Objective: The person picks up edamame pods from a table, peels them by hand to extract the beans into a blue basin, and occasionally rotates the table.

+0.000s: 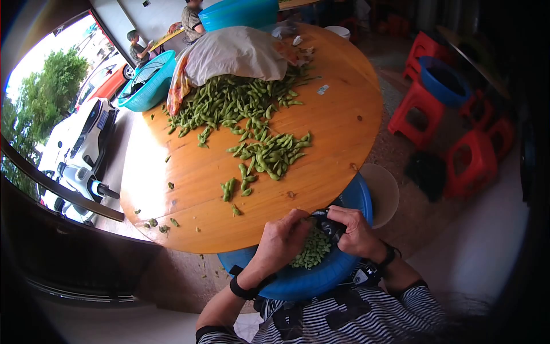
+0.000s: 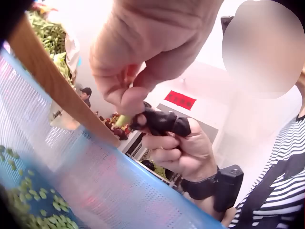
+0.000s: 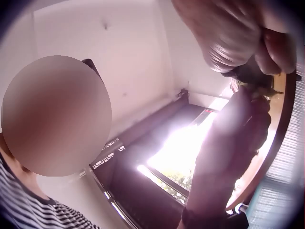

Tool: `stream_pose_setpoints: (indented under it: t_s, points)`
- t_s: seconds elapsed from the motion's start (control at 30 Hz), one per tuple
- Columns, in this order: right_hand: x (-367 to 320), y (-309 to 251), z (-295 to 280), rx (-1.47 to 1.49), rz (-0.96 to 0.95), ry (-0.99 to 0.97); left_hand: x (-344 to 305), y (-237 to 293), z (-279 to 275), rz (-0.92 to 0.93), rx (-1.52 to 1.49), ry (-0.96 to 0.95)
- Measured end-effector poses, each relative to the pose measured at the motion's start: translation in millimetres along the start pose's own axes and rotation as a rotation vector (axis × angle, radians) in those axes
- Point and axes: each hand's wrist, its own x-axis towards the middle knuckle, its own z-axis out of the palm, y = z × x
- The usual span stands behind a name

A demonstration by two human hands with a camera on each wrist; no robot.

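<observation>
Both hands meet above a blue basket [image 1: 347, 262] that holds shelled green beans [image 1: 312, 251]. The left hand [image 1: 282, 238] pinches a green bean pod [image 2: 122, 120] between thumb and fingers; most of the pod is hidden. Right against it, the right hand [image 1: 356, 234] has curled fingers and a black covering [image 2: 167, 122] on its thumb, and grips the pod's other side. In the right wrist view a thin pod tip [image 3: 275, 92] sticks out between the hands. A small pile of loose pods [image 1: 272, 155] lies on the wooden table [image 1: 321, 114] in front.
A large pod heap [image 1: 223, 106] under a pale cloth [image 1: 235, 60] covers the table's far side. A turquoise basket [image 1: 146, 89] stands at the left. Red stools [image 1: 421, 112] and a blue basin [image 1: 444, 80] are at the right. Two people are at the back.
</observation>
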Motion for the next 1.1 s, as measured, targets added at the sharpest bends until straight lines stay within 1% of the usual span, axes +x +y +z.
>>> stream_pose_setpoints:
  t_s: [0.03,0.07,0.1,0.13,0.17,0.23,0.27,0.33,0.37,0.43,0.47,0.5,0.57,0.6,0.63,0.67,0.7,0.73,0.77,0.83,0.9,0.97,1.0,1.07,1.1]
  points:
    - [-0.8,-0.2,1.1,0.005,0.044,0.006,-1.9,-1.6,2.7,-0.115,-0.172,0.028]
    - [-0.9,0.0,3.3,0.004,0.042,0.007,-3.6,-2.6,5.2,-0.229,-0.344,0.057]
    - [-0.1,0.2,6.7,0.047,0.022,0.059,-5.1,-3.6,7.3,-0.226,-0.341,0.058]
    - [0.1,-0.2,10.0,0.09,0.002,0.111,-6.6,-4.7,9.6,-0.295,-0.541,0.079]
    - [-0.6,-1.2,12.9,0.09,0.001,0.111,-7.3,-5.0,11.1,-0.365,-0.741,0.099]
    - [-2.5,-3.2,18.5,0.079,0.008,0.181,-5.6,-4.1,11.3,-0.344,-0.79,0.098]
    - [-2.6,-2.9,22.6,0.078,0.007,0.18,-5.0,-3.6,11.7,-0.324,-0.839,0.097]
    - [-5.1,-2.3,29.2,-0.052,-0.076,0.26,-8.3,1.1,17.3,-0.329,-0.828,0.127]
    - [-4.7,-6.9,25.6,-0.052,-0.075,0.26,-8.3,2.0,18.8,-0.321,-0.812,0.149]
    - [-5.9,-17.4,12.4,0.403,0.228,0.127,-7.0,1.8,20.1,-0.303,-0.842,0.181]
    - [-10.9,-4.8,10.0,0.595,0.327,0.081,-6.9,1.7,21.0,-0.285,-0.874,0.213]
    - [-12.4,1.5,7.6,0.595,0.329,0.083,-7.5,1.3,20.6,-0.286,-0.875,0.21]
    - [-11.0,4.3,2.4,0.936,0.352,0.053,-9.0,0.6,17.5,-0.322,-0.964,0.158]
    - [-8.3,-3.4,1.0,0.924,0.4,0.167,-9.4,0.6,15.9,-0.322,-0.966,0.155]
    - [-9.3,0.0,1.5,0.923,0.401,0.169,-9.8,0.6,14.0,-0.336,-1.041,0.141]
    - [-11.0,6.6,3.3,0.841,0.29,0.138,-10.0,0.6,13.4,-0.351,-1.116,0.126]
    - [-10.3,13.2,3.3,0.752,0.169,0.113,-6.4,-2.0,13.5,-0.34,-1.112,0.117]
    - [-13.7,15.2,-4.7,0.586,0.253,-0.042,-6.3,-2.0,15.6,-0.329,-1.114,0.125]
    - [-13.5,12.7,-2.0,0.587,0.255,-0.04,-6.0,-1.8,16.9,-0.319,-1.115,0.132]
    - [-9.5,0.4,5.2,0.594,0.118,0.049,-5.4,0.4,18.1,-0.321,-1.078,0.134]
    - [-10.1,1.0,2.3,0.593,0.147,0.053,-5.9,2.3,19.0,-0.324,-1.043,0.135]
    - [-9.0,1.5,0.5,0.406,0.128,0.109,-7.9,2.8,16.7,-0.369,-1.013,0.082]
    - [-9.0,-0.2,-0.9,0.405,0.13,0.111,-8.7,5.5,13.6,-0.37,-1.014,0.079]
    - [-9.6,-5.0,-3.7,0.447,0.345,0.055,-9.9,11.7,8.0,-0.457,-0.916,0.032]
    - [-8.8,-5.3,-2.8,0.447,0.348,0.056,-10.5,11.6,8.7,-0.46,-0.918,0.03]
